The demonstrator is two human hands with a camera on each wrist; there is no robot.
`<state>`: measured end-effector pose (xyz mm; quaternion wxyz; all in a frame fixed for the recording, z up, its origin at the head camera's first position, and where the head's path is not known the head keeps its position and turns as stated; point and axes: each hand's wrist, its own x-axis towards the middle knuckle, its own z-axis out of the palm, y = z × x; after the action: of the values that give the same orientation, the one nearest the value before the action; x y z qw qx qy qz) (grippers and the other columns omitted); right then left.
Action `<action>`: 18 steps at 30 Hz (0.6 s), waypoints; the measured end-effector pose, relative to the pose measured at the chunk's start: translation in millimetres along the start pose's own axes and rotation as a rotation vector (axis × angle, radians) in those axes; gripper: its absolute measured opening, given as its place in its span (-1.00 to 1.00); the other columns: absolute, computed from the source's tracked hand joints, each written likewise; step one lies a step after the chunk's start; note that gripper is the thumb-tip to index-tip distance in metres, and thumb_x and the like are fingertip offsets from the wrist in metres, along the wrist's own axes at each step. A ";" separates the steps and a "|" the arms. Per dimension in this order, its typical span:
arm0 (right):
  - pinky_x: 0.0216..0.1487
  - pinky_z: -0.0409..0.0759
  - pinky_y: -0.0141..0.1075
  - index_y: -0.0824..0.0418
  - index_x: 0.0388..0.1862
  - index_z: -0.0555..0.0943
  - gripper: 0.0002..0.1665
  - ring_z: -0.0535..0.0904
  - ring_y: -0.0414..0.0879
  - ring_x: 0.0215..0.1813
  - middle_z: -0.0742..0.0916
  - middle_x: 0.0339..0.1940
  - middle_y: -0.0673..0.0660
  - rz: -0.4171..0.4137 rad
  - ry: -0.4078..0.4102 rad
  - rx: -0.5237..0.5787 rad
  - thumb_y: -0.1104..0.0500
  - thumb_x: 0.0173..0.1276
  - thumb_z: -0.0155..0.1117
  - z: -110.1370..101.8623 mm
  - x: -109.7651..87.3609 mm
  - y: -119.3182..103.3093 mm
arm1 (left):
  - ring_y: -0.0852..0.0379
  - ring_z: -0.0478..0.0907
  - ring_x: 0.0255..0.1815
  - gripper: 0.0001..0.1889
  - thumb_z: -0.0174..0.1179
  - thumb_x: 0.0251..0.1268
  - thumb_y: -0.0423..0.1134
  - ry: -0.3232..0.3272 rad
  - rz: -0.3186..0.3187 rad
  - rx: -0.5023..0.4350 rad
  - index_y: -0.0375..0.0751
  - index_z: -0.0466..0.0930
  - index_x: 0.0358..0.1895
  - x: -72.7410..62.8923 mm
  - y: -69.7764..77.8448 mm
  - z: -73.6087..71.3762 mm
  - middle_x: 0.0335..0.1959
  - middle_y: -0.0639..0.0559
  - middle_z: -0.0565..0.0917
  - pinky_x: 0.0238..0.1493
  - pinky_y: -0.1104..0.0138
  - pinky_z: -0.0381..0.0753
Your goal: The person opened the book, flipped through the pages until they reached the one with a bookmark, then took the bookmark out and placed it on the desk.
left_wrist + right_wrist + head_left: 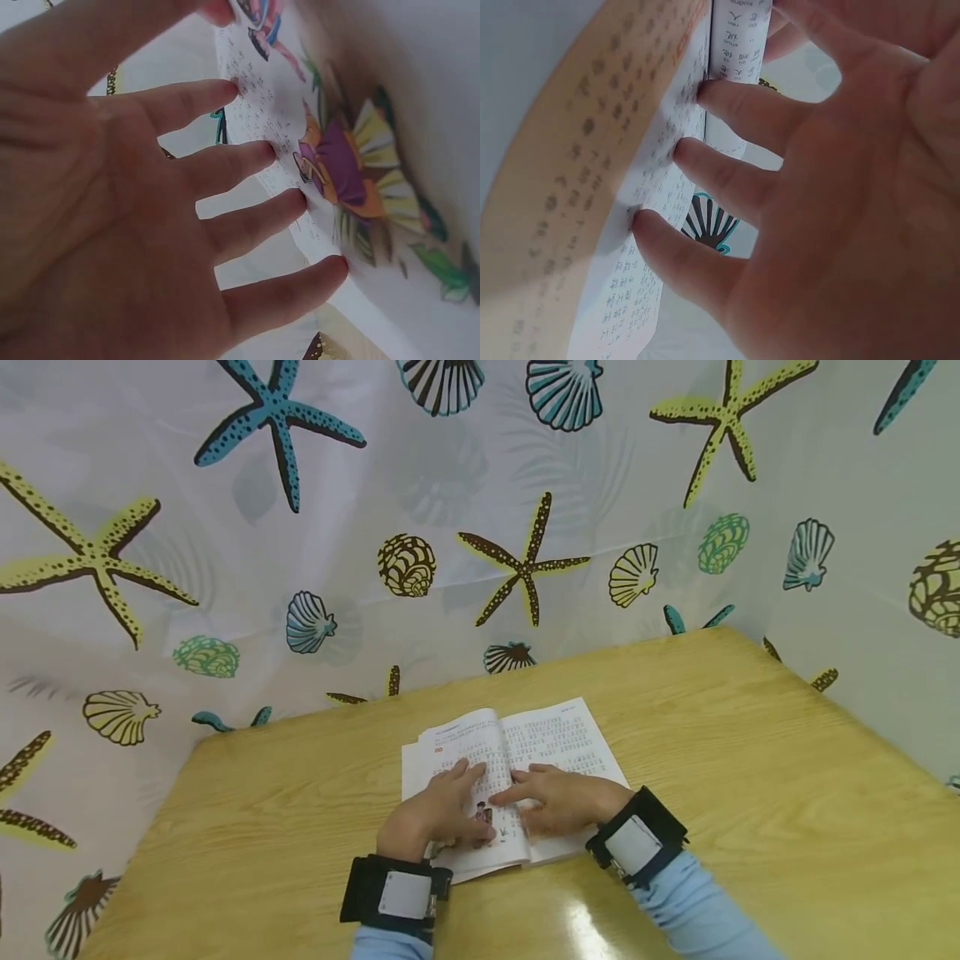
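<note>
An open book (555, 731) with printed text lies on the wooden table, its left page bulging up near the spine. My left hand (438, 810) rests on the left page, fingers spread; in the left wrist view the fingertips (289, 202) touch the paper beside a coloured drawing (349, 165). On the right page, close to the spine, lies my right hand (566, 799). The right wrist view shows its fingertips (686, 150) pressing on the text page (622, 225). Neither hand grips anything.
The wooden table (750, 760) extends around the book on all sides. Behind it and to the right hangs a white cloth (450, 468) printed with starfish and shells. A dark band with a white plate (405, 893) is strapped round each wrist.
</note>
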<state>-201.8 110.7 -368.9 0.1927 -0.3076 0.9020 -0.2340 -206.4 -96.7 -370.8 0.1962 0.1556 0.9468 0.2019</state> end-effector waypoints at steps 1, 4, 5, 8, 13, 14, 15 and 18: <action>0.44 0.16 0.32 0.03 0.38 0.59 -0.47 0.12 0.43 0.54 0.35 0.54 0.36 0.003 0.002 -0.001 0.30 0.48 0.14 0.3 -0.5 0.5 | -0.33 0.00 0.59 -0.05 0.51 0.16 -0.07 0.002 -0.003 -0.005 -0.09 0.19 0.59 0.5 0.2 0.8 0.62 -0.23 0.08 0.41 -0.26 0.21; 0.46 0.19 0.26 0.05 0.42 0.54 -0.39 0.18 0.37 0.54 0.38 0.53 0.34 -0.005 0.019 -0.019 0.40 0.43 0.16 0.4 -1.4 3.1 | -0.33 0.00 0.59 -0.04 0.53 0.13 -0.09 0.016 -0.003 -0.012 -0.07 0.21 0.59 0.8 0.3 1.6 0.62 -0.22 0.09 0.40 -0.28 0.21; 0.46 0.19 0.24 0.05 0.44 0.52 -0.36 0.19 0.34 0.54 0.39 0.53 0.32 0.004 0.028 -0.027 0.43 0.42 0.17 0.3 -1.6 4.0 | -0.33 0.01 0.59 -0.04 0.54 0.13 -0.09 0.020 -0.001 -0.011 -0.08 0.21 0.59 0.4 0.0 1.7 0.62 -0.23 0.09 0.40 -0.29 0.21; 0.47 0.22 0.19 0.09 0.46 0.50 -0.26 0.23 0.28 0.54 0.41 0.52 0.28 0.056 0.062 -0.072 0.50 0.33 0.22 -1.0 -3.3 10.5 | -0.33 0.02 0.58 -0.04 0.54 0.12 -0.10 0.024 0.000 -0.007 -0.09 0.22 0.58 -0.9 0.3 1.2 0.62 -0.23 0.10 0.41 -0.27 0.21; 0.44 0.25 0.22 0.14 0.38 0.58 -0.28 0.20 0.31 0.55 0.41 0.53 0.27 0.223 0.100 -0.149 0.46 0.21 0.35 -9.5 -11.6 30.5 | -0.33 0.02 0.58 -0.04 0.55 0.11 -0.11 0.031 0.005 -0.010 -0.09 0.23 0.58 -2.4 1.5 0.7 0.61 -0.24 0.10 0.43 -0.23 0.20; 0.44 0.25 0.23 0.15 0.36 0.59 -0.29 0.18 0.33 0.55 0.40 0.53 0.28 0.250 0.107 -0.146 0.46 0.19 0.37 -11.7 -14.1 35.5 | -0.33 0.02 0.58 -0.04 0.55 0.11 -0.11 0.034 0.008 -0.013 -0.10 0.23 0.58 -2.5 1.6 0.8 0.61 -0.25 0.10 0.43 -0.23 0.20; 0.42 0.25 0.26 0.16 0.36 0.59 -0.27 0.15 0.37 0.55 0.39 0.53 0.30 0.276 0.119 -0.135 0.46 0.15 0.37 -14.2 -16.7 40.7 | -0.34 0.02 0.58 -0.04 0.55 0.11 -0.12 0.036 0.011 -0.016 -0.11 0.23 0.58 -2.6 1.7 0.9 0.61 -0.25 0.11 0.43 -0.24 0.20; 0.39 0.20 0.37 0.20 0.36 0.58 -0.26 0.08 0.49 0.53 0.35 0.54 0.37 0.335 0.155 -0.099 0.43 0.12 0.38 -20.6 -24.6 55.2 | -0.34 0.02 0.58 -0.04 0.55 0.11 -0.12 0.038 0.016 -0.021 -0.11 0.23 0.58 -2.6 2.1 0.8 0.61 -0.25 0.10 0.42 -0.25 0.21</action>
<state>-219.4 171.6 -376.9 0.1434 -0.1434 0.9631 -0.1769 -203.3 -95.6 -369.7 0.1781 0.1570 0.9470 0.2165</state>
